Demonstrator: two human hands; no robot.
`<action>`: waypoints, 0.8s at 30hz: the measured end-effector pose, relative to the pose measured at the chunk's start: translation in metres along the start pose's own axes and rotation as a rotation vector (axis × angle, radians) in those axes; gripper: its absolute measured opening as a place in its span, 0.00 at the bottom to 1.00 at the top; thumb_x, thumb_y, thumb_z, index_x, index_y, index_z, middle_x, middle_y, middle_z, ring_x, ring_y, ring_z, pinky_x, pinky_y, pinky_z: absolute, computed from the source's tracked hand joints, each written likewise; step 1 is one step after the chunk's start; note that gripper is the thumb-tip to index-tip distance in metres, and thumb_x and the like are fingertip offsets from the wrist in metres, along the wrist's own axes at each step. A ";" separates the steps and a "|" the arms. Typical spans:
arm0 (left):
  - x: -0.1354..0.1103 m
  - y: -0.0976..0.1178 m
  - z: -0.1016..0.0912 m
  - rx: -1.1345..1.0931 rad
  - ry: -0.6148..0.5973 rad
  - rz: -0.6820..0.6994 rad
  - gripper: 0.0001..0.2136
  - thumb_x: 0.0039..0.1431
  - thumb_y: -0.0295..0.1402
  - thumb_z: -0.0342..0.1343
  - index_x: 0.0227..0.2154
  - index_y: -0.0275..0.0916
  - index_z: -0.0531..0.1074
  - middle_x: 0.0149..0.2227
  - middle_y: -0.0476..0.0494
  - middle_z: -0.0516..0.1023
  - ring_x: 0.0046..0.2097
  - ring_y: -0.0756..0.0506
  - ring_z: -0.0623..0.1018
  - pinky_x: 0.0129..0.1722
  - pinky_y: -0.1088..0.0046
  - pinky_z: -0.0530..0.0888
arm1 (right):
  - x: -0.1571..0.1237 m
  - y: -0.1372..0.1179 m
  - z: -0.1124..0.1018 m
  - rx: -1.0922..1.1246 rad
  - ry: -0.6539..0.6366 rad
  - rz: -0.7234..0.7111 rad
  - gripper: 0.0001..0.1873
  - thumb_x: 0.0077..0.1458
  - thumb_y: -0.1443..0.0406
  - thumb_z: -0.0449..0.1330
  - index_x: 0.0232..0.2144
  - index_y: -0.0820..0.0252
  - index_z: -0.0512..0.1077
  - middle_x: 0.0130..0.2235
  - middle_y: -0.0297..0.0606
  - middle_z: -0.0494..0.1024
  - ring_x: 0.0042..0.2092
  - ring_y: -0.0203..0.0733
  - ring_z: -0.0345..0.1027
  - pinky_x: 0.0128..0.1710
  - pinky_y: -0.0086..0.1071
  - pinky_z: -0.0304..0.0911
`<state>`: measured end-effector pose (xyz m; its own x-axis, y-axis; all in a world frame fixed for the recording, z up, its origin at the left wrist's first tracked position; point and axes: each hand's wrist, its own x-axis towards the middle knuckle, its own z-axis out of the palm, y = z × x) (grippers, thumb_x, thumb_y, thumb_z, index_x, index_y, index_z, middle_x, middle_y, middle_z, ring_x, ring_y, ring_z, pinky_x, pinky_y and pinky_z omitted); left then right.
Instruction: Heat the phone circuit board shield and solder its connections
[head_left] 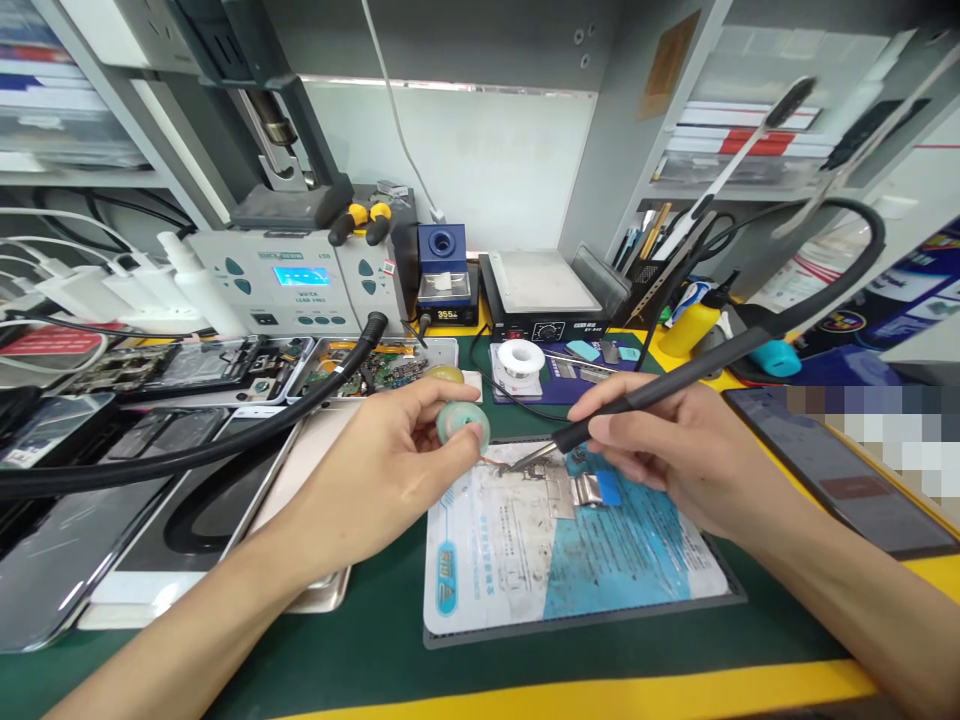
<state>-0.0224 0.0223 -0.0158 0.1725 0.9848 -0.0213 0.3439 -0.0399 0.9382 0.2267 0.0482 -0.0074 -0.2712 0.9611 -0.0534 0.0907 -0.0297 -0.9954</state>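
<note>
Circuit board [551, 490] lies on the far half of a blue and white mat [525, 570], and this mat sits on the green worktop [360, 660] close to the person. Over the board the two hands come together. The left hand [382, 455] pinches a small round pale green spool [463, 424] between thumb and fingers, and a thin copper braid [495, 463] runs from it down toward the board. The right hand [675, 450] is closed, as on a pen, around the black soldering iron [660, 385]. Its tip is at the left edge of the board, just where the braid ends; whether it really touches I cannot tell.

I judge the work to be in the middle: braid and tip are already brought to one spot. How many spots are finished and how many are left, the picture does not show.

Opened phones [150, 520] lie to the left, and a dark phone [825, 470] lies to the right. Farther back are a white solder reel [521, 357] and a tray of parts [375, 365]. At the wall stand a grey station [285, 280], a blue station [442, 275] showing 355, and a hot plate [544, 285].
</note>
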 end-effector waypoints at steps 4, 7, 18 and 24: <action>-0.001 0.000 0.000 -0.003 -0.005 -0.009 0.17 0.63 0.45 0.62 0.49 0.41 0.75 0.28 0.52 0.72 0.28 0.51 0.64 0.25 0.76 0.61 | 0.001 0.000 0.001 0.020 -0.004 0.004 0.04 0.50 0.66 0.68 0.31 0.60 0.80 0.14 0.25 0.62 0.18 0.30 0.49 0.18 0.29 0.39; -0.001 0.000 -0.001 0.000 -0.005 -0.015 0.18 0.63 0.45 0.62 0.50 0.41 0.75 0.28 0.53 0.71 0.28 0.51 0.63 0.25 0.76 0.61 | 0.001 -0.001 0.001 0.019 0.002 0.007 0.04 0.49 0.66 0.69 0.31 0.61 0.81 0.14 0.25 0.62 0.18 0.30 0.50 0.18 0.29 0.39; -0.002 0.001 -0.003 0.040 -0.018 0.028 0.18 0.64 0.45 0.61 0.51 0.38 0.75 0.26 0.55 0.66 0.27 0.52 0.62 0.23 0.77 0.60 | 0.000 -0.006 0.000 0.108 0.038 0.044 0.09 0.47 0.62 0.74 0.29 0.60 0.81 0.18 0.30 0.72 0.17 0.29 0.55 0.15 0.26 0.44; -0.002 0.000 -0.003 0.045 -0.024 0.024 0.20 0.63 0.45 0.61 0.51 0.37 0.75 0.25 0.56 0.65 0.26 0.53 0.62 0.23 0.78 0.60 | 0.005 -0.007 0.001 0.038 0.055 0.064 0.20 0.52 0.55 0.74 0.19 0.62 0.77 0.12 0.32 0.68 0.15 0.29 0.56 0.13 0.24 0.48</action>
<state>-0.0253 0.0213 -0.0144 0.2031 0.9791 -0.0075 0.3809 -0.0719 0.9218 0.2238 0.0533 -0.0006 -0.2124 0.9706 -0.1134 0.0690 -0.1009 -0.9925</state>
